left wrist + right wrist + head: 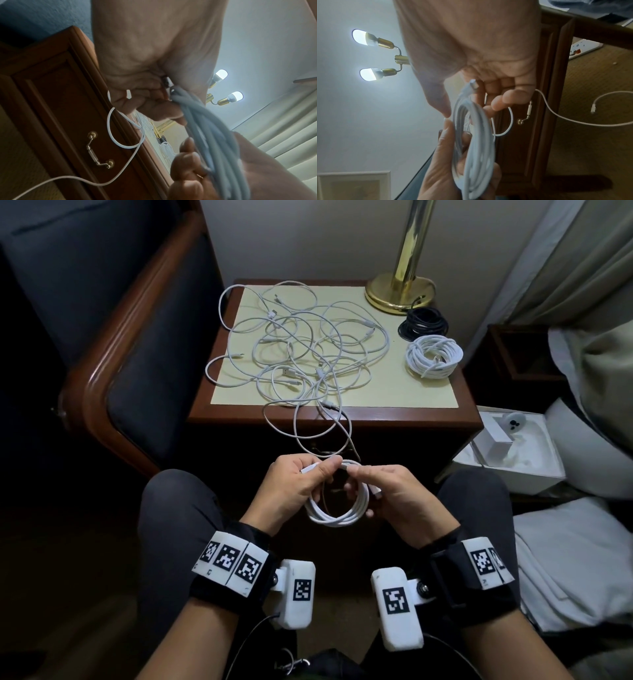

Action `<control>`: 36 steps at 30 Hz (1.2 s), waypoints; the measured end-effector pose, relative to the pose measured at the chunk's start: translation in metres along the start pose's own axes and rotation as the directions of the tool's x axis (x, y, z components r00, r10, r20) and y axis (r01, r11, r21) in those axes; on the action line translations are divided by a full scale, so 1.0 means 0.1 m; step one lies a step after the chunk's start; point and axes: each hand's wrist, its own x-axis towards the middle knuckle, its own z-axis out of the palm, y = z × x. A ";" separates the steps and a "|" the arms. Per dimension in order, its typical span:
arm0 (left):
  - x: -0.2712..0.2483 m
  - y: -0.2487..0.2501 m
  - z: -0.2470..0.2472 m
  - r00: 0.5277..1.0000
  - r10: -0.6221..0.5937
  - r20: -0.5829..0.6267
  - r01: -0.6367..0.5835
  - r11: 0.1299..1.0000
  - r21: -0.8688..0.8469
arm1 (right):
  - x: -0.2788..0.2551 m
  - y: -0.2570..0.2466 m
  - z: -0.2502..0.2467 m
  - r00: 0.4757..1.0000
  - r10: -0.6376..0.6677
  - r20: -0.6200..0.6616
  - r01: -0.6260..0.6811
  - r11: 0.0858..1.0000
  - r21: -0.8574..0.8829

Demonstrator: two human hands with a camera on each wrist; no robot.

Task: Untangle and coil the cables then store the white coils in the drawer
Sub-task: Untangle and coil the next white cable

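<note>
Both hands curl round one white coil (337,510) above the lap: left hand (297,485) pinching its top, right hand (394,496) holding the connector end. Loosening either pinch could spring the loops; loose cables (298,347) hanging off the nightstand (469,419) may snag before the closed drawer (72,121).

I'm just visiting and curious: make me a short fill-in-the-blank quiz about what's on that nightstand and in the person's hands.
1. Both hands, left hand and right hand, hold a coil of cable whose colour is ____.
2. Beside the finished white coil on the nightstand lies a coil coloured ____.
3. The brass lamp base stands at the nightstand's back ____ corner.
4. The nightstand's drawer is ____.

Missing words: white; black; right; closed
</note>
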 end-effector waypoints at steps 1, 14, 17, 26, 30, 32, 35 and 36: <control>0.01 -0.01 0.00 1.000 -0.001 0.006 0.001 1.000 0.024 | 0.01 0.01 0.00 1.000 -0.010 0.000 0.010 1.000 -0.005; 0.05 0.00 0.01 0.996 -0.035 0.080 0.038 0.999 -0.035 | 0.07 0.06 0.00 0.949 -0.276 -0.153 0.243 0.949 -0.202; 0.05 0.01 0.02 0.994 -0.039 0.100 0.045 0.997 -0.060 | 0.07 0.04 -0.02 0.948 -0.259 -0.183 0.236 0.962 -0.137; 0.24 0.16 0.01 0.987 -0.025 0.158 0.041 0.994 -0.099 | 0.07 -0.14 -0.10 0.977 -0.209 0.035 0.208 0.977 0.045; 0.54 0.16 -0.09 0.999 -0.008 0.034 0.004 0.993 0.114 | 0.21 -0.31 -0.21 0.971 -0.219 -0.092 0.225 0.973 0.061; 0.74 0.12 -0.21 0.979 0.036 -0.202 0.007 0.978 0.207 | 0.32 -0.43 -0.34 0.956 -0.224 -0.189 0.240 0.969 0.066; 1.03 0.05 -0.45 0.853 0.106 -0.510 0.040 0.963 0.267 | 0.51 -0.58 -0.56 0.925 -0.202 -0.323 0.238 0.968 0.074; 1.12 0.00 -0.52 0.818 0.111 -0.565 0.056 0.961 0.270 | 0.58 -0.62 -0.63 0.913 -0.189 -0.361 0.231 0.970 0.075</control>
